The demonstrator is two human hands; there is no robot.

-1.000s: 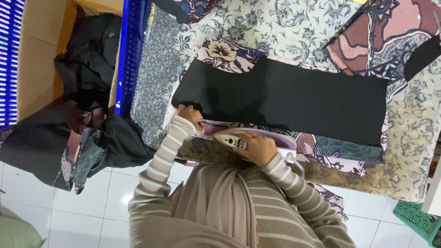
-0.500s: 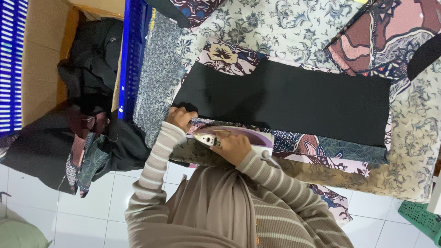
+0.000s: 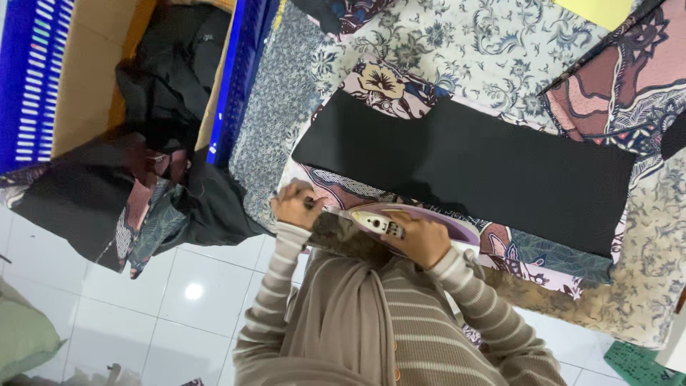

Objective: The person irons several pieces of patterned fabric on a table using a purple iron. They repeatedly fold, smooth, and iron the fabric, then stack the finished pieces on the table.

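Observation:
A long black cloth strip (image 3: pixel 464 161) lies flat on a patterned batik piece (image 3: pixel 543 246) spread over the floral-covered ironing surface (image 3: pixel 443 50). My right hand (image 3: pixel 423 239) grips the handle of a purple and white iron (image 3: pixel 389 220), which rests on the patterned piece just below the black strip's near edge. My left hand (image 3: pixel 294 204) presses and pinches the patterned cloth's left end, a little left of the iron's tip and below the black strip's corner. Both sleeves are beige with stripes.
A blue plastic crate (image 3: pixel 239 78) lined with cardboard holds dark cloth (image 3: pixel 168 71) at the upper left. More dark and patterned cloth (image 3: pixel 143 207) hangs over its side above the white tiled floor (image 3: pixel 193 300). A green basket (image 3: pixel 643 361) sits at the lower right.
My left hand has come off the black strip's corner and down onto the patterned cloth's end. The iron slid left, then back right along the near edge. The view shifted.

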